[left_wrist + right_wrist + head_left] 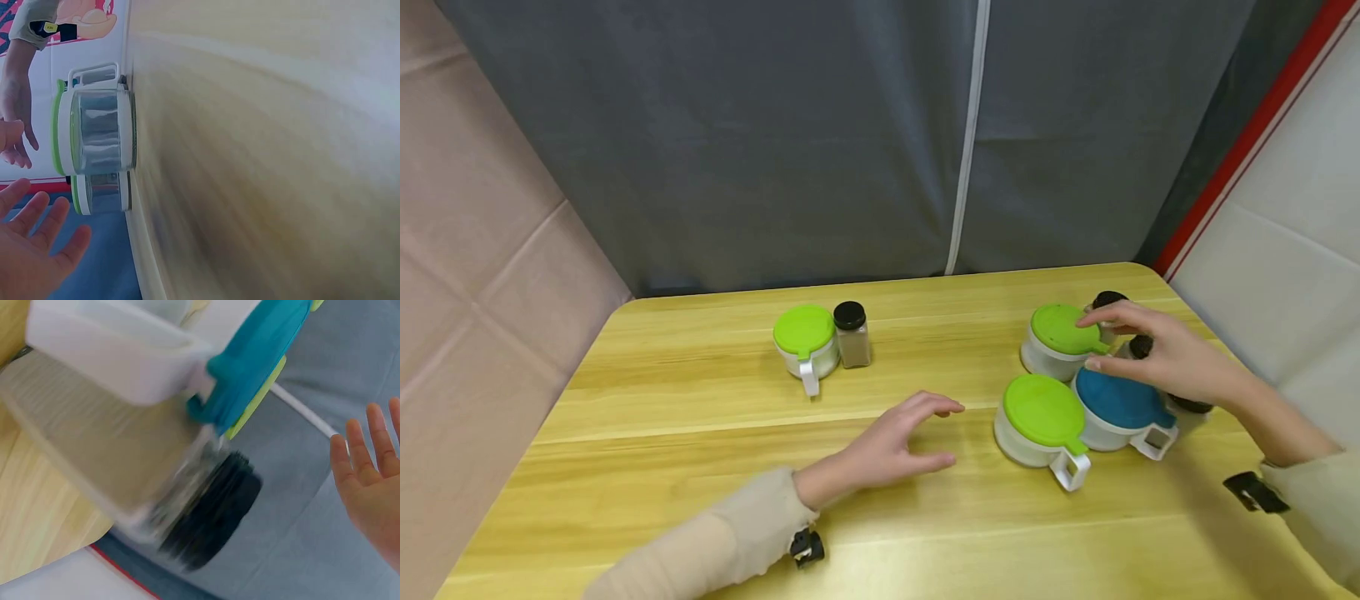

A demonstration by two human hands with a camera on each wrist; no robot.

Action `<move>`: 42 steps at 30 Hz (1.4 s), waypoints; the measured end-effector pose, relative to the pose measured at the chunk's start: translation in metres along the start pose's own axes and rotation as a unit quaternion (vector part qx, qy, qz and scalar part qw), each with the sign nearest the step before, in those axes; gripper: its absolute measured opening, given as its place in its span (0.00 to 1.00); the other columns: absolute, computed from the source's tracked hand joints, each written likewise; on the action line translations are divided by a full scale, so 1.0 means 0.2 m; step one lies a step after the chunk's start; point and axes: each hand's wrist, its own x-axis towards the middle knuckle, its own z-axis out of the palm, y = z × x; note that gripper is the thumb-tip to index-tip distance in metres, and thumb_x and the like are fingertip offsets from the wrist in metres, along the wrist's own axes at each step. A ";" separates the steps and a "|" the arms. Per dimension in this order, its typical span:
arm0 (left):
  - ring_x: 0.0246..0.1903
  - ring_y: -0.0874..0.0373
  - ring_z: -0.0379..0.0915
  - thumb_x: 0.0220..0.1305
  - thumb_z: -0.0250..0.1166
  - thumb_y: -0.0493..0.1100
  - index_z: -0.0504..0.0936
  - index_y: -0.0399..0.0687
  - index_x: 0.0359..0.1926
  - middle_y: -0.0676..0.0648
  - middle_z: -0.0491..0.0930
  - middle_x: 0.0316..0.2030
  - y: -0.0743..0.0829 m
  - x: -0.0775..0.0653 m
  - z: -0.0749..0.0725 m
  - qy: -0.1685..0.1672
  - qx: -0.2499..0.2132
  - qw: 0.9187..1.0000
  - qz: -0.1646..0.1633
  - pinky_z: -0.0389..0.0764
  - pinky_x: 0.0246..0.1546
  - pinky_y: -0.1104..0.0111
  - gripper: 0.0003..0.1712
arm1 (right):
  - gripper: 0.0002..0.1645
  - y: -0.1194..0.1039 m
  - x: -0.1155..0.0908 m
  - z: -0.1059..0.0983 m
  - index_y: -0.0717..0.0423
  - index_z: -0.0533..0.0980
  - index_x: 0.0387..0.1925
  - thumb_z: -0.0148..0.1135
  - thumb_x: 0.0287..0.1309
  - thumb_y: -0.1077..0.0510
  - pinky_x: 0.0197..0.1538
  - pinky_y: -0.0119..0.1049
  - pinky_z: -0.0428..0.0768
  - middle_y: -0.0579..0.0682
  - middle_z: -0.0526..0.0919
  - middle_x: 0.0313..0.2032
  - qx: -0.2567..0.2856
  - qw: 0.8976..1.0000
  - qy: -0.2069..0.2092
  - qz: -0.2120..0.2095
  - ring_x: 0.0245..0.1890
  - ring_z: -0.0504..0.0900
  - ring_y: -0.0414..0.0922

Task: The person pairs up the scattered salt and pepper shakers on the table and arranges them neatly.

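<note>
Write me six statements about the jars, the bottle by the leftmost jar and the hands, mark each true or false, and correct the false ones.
1. The right hand is nearer the blue-lidded jar than the left hand is. True.
2. The left hand grips a jar. False: it holds nothing.
3. Three green-lidded jars show in the head view. True.
4. The blue-lidded jar is the leftmost jar in the head view. False: it is the rightmost.
5. A black-capped bottle stands upright beside the leftmost jar. True.
6. The leftmost jar has no handle. False: a white handle points toward the near side.
</note>
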 end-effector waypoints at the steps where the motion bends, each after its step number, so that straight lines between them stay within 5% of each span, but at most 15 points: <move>1: 0.52 0.60 0.61 0.54 0.63 0.46 0.64 0.43 0.58 0.51 0.66 0.53 0.00 0.00 0.01 0.001 0.001 1.000 -0.001 0.62 0.53 0.68 0.31 | 0.29 0.01 -0.01 -0.01 0.54 0.72 0.48 0.69 0.40 0.66 0.40 0.19 0.67 0.43 0.73 0.45 0.006 1.000 0.004 0.009 0.41 0.68 0.32; 11: 0.51 0.60 0.61 0.52 0.65 0.48 0.62 0.48 0.60 0.52 0.63 0.55 0.00 0.02 0.06 0.016 0.003 1.000 -0.019 0.64 0.51 0.69 0.35 | 0.27 0.07 -0.14 -0.11 0.55 0.71 0.50 0.65 0.44 0.68 0.42 0.16 0.60 0.40 0.72 0.46 0.041 0.994 0.033 0.094 0.48 0.63 0.30; 22: 0.51 0.60 0.60 0.54 0.63 0.51 0.58 0.46 0.62 0.50 0.62 0.55 0.00 0.06 0.11 0.017 0.019 0.999 -0.033 0.65 0.49 0.69 0.38 | 0.22 0.19 -0.28 -0.17 0.62 0.67 0.51 0.58 0.52 0.69 0.41 0.16 0.62 0.36 0.68 0.45 0.052 0.984 0.070 0.154 0.43 0.65 0.27; 32: 0.53 0.58 0.60 0.51 0.65 0.52 0.56 0.43 0.63 0.48 0.60 0.56 -0.01 0.11 0.15 0.018 0.008 0.998 -0.067 0.63 0.51 0.70 0.42 | 0.24 0.40 -0.42 -0.18 0.50 0.61 0.57 0.53 0.59 0.58 0.38 0.16 0.66 0.34 0.64 0.46 0.062 0.965 0.060 0.248 0.43 0.63 0.25; 34: 0.53 0.58 0.60 0.51 0.65 0.53 0.56 0.44 0.63 0.48 0.59 0.57 -0.01 0.12 0.16 0.017 0.007 0.997 -0.071 0.63 0.51 0.70 0.43 | 0.26 0.50 -0.46 -0.18 0.48 0.59 0.60 0.51 0.61 0.56 0.49 0.27 0.64 0.37 0.63 0.48 0.080 0.963 0.045 0.252 0.46 0.62 0.30; 38: 0.53 0.59 0.59 0.50 0.65 0.55 0.54 0.45 0.64 0.49 0.58 0.57 -0.01 0.14 0.19 0.017 0.004 0.996 -0.082 0.63 0.51 0.71 0.45 | 0.29 0.68 -0.54 -0.14 0.50 0.53 0.65 0.47 0.63 0.58 0.56 0.38 0.58 0.38 0.63 0.53 0.129 0.963 0.018 0.235 0.50 0.62 0.30; 42: 0.54 0.59 0.59 0.48 0.66 0.57 0.53 0.45 0.64 0.48 0.58 0.58 0.01 0.17 0.23 0.024 0.005 0.995 -0.101 0.62 0.52 0.70 0.48 | 0.28 0.71 -0.56 -0.12 0.53 0.53 0.64 0.44 0.63 0.65 0.45 0.25 0.69 0.35 0.65 0.53 0.193 0.960 0.000 0.203 0.49 0.65 0.25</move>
